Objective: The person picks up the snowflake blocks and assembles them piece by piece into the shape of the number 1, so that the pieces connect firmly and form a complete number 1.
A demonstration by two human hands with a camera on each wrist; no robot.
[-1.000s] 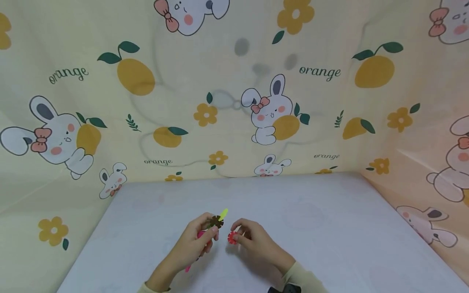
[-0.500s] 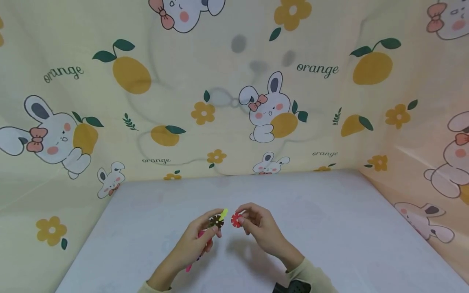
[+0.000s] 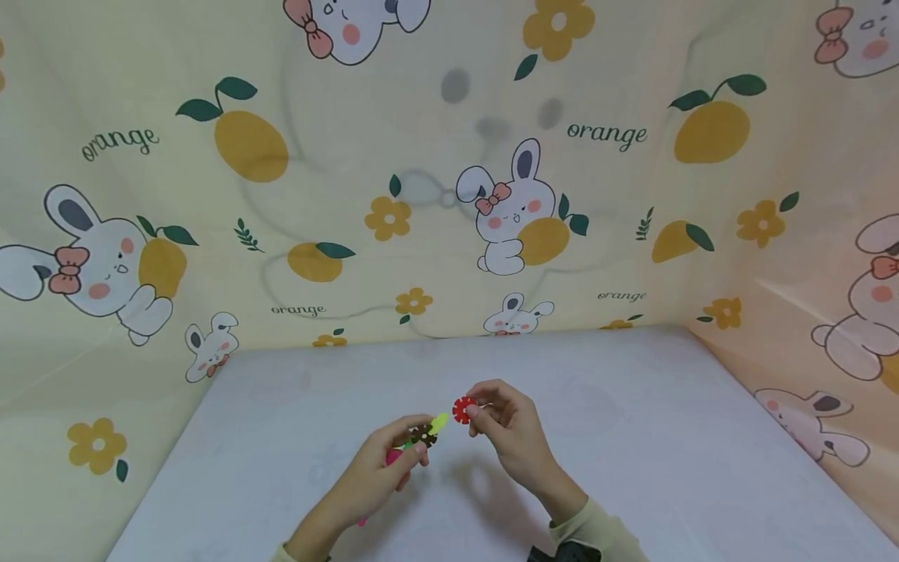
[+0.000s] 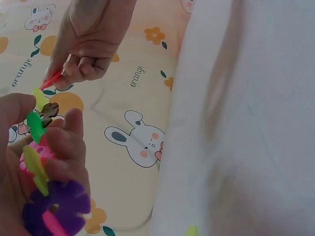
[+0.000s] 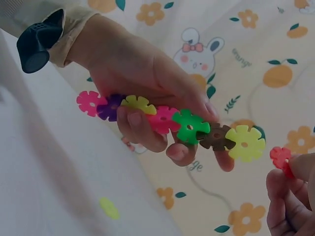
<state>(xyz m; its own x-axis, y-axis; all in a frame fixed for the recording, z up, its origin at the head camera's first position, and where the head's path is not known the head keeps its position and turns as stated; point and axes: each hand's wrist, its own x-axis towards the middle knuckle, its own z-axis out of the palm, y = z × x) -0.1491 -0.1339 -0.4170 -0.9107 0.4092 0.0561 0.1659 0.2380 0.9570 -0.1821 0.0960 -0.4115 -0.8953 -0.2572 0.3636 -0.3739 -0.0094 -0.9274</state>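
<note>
1. Chain of flower discs (image 5: 184, 120): above table (image 3: 632, 437), left hand (image 3: 375, 468) clamped on it, fingers curled round.
2. Possible fault: joints may pop if pushed off-line, discs looking merely wedged together; red disc (image 3: 460, 406) may slip, held only near its edge.
3. Chain's long axis: along left hand; yellow end disc (image 5: 248, 153) points away from person, rightward, toward red disc, apart.
4. Right hand (image 3: 513, 429): pinches red disc.

The cloth (image 3: 407, 101) bears the word "orange" (image 3: 607, 133) in dark script four times around the central printed rabbit (image 3: 515, 212) in the head view: one far left and higher, one upper right, and two smaller ones, lower left and lower right. Both wrist views also show it.
</note>
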